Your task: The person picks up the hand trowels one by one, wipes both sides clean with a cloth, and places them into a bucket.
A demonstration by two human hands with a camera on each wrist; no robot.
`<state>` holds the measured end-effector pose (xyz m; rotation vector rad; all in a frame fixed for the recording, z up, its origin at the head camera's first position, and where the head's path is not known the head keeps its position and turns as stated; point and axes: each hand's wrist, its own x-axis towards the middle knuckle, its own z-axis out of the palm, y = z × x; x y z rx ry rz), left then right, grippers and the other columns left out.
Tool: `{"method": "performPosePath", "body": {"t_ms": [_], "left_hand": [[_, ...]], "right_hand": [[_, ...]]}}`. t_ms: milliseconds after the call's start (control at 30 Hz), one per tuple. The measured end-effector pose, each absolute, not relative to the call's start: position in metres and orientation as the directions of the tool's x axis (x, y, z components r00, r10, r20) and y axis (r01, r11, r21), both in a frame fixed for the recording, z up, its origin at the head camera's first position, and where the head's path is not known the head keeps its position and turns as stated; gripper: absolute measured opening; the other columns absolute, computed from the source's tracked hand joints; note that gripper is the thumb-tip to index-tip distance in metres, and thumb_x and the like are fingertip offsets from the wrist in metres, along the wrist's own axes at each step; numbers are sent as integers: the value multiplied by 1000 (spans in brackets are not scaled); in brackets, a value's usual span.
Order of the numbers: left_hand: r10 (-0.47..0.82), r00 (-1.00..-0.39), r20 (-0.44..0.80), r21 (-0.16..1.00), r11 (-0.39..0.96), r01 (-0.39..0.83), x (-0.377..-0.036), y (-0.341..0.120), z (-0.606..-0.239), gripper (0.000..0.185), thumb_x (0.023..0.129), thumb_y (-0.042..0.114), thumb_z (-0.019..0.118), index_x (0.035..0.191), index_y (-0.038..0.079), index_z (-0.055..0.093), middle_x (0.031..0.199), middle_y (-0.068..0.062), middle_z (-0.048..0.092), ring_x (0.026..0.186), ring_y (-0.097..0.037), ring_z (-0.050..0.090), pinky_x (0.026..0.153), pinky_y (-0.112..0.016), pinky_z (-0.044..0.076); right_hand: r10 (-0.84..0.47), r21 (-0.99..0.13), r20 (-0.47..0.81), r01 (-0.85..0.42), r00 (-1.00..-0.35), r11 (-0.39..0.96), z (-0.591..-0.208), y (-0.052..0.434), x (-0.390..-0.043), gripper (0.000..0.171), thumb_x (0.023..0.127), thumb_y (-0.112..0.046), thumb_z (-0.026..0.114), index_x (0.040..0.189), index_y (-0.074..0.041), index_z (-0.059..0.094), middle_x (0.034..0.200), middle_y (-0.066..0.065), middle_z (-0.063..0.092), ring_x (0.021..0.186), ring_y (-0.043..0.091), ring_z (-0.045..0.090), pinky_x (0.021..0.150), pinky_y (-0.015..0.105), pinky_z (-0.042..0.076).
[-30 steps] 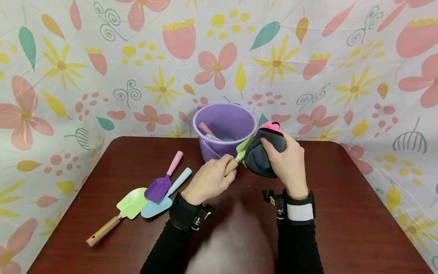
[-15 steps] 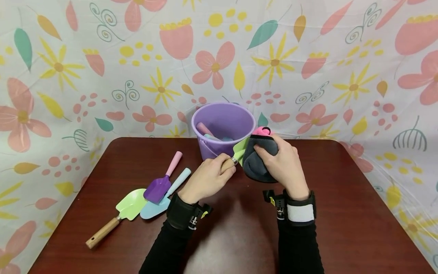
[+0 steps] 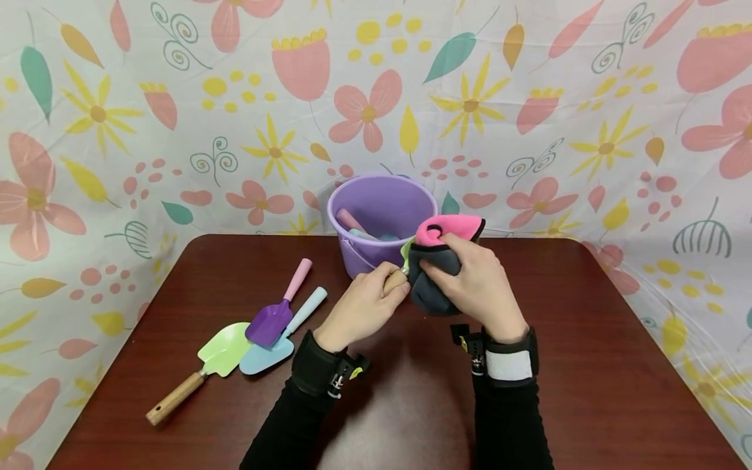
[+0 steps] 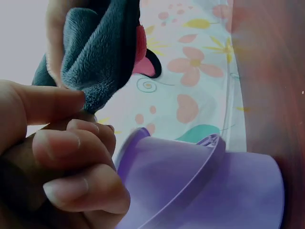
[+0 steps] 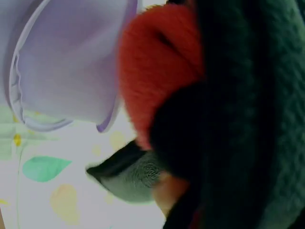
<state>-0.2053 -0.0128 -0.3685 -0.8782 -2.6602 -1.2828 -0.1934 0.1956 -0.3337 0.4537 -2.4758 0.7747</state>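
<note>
Beside the bucket (image 3: 384, 219), the trowel (image 3: 401, 271) points away-right.

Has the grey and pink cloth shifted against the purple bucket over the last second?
Yes. The grey and pink cloth moved slightly left, now overlapping the purple bucket rim's right side more.

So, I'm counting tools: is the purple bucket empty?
No. The upright purple bucket holds at least a pink handle and something light blue; the rest is hidden.
</note>
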Motion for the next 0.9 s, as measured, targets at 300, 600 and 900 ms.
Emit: {"method": "performPosePath", "body": {"t_ms": [300,600,900], "left_hand": [[439,-863,250,767,455,454,-207,-16,-368,25,98,30,54,118,15,58,75,3,48,65,-11,51,62,-28,43],[441,-849,290,762,431,484,-206,-18,-367,19,98,30,56,113,18,57,71,4,39,62,-11,47,61,-28,39],[431,-836,340,733,434,523,-205,-20,-364,22,99,31,57,117,17,56,71,3,41,63,-12,48,59,-29,40]], "right_hand": [[-357,-508,397,-527,-845,681,-330,193,-187,20,86,-27,77,101,-18,66,82,-5,64,71,13,58,64,34,48],[-309,-540,314,-437,-898,719,-328,199,-184,17,87,-32,74,98,-21,68,85,-6,66,76,16,59,68,36,47],[-81,-566,360,-286,-930,773,-327,205,-187,34,88,-37,72,112,-12,67,99,11,68,86,29,62,73,47,48]]}}
